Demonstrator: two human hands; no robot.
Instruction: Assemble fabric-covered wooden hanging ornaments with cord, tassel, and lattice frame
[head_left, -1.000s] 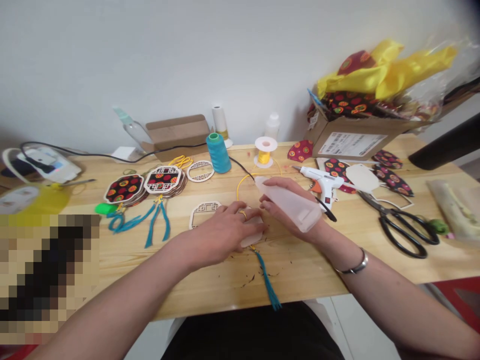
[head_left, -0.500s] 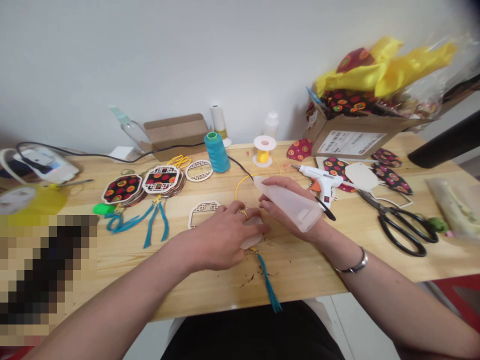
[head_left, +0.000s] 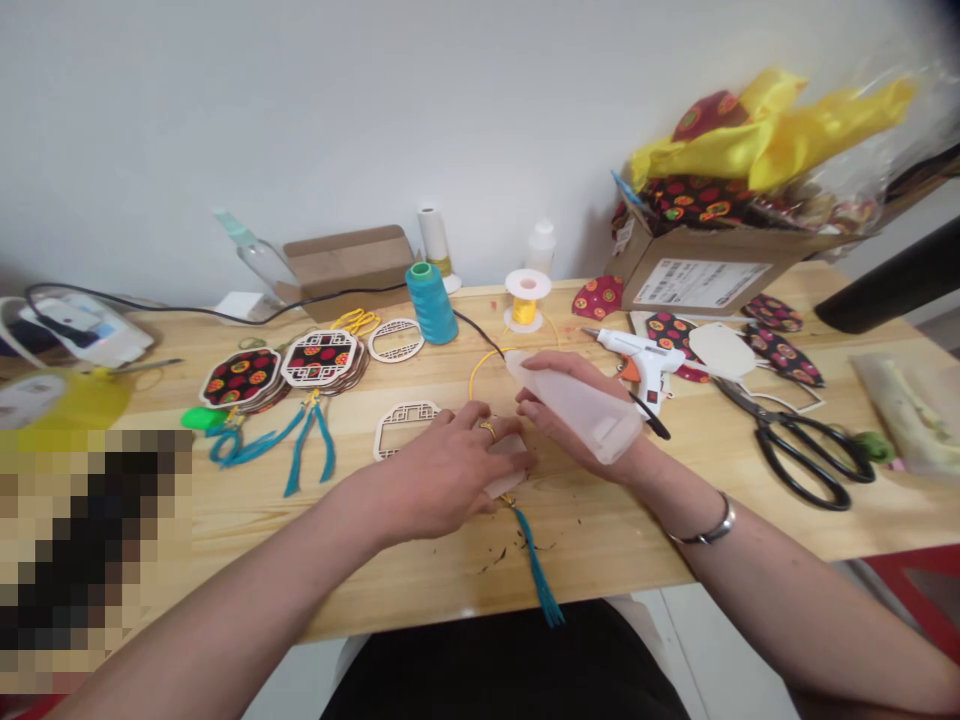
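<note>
My right hand [head_left: 566, 405] is wrapped round a translucent white squeeze bottle [head_left: 611, 425], tilted with its narrow end toward the left. My left hand [head_left: 450, 460] bends over a small pale panel [head_left: 510, 475] on the table and holds it. Much of the panel is hidden under the fingers, and the thumb is out of sight. A teal tassel [head_left: 538, 570] hangs from the panel's near end by a bit of yellow cord. Just beyond the left hand lies a pale lattice frame [head_left: 401, 420]. Yellow cord [head_left: 484, 370] curves behind both hands.
A teal thread cone [head_left: 433, 305] and a yellow cord spool [head_left: 525, 303] stand behind. To the right lie a white glue gun [head_left: 641, 360], black-handled scissors [head_left: 802, 450] and a cardboard box [head_left: 697, 270] of fabric. Patterned lattice pieces [head_left: 322, 360] are stacked left.
Both hands stay nearly in place, with the squeeze bottle and the panel still held. The whole view shifts very slightly.
</note>
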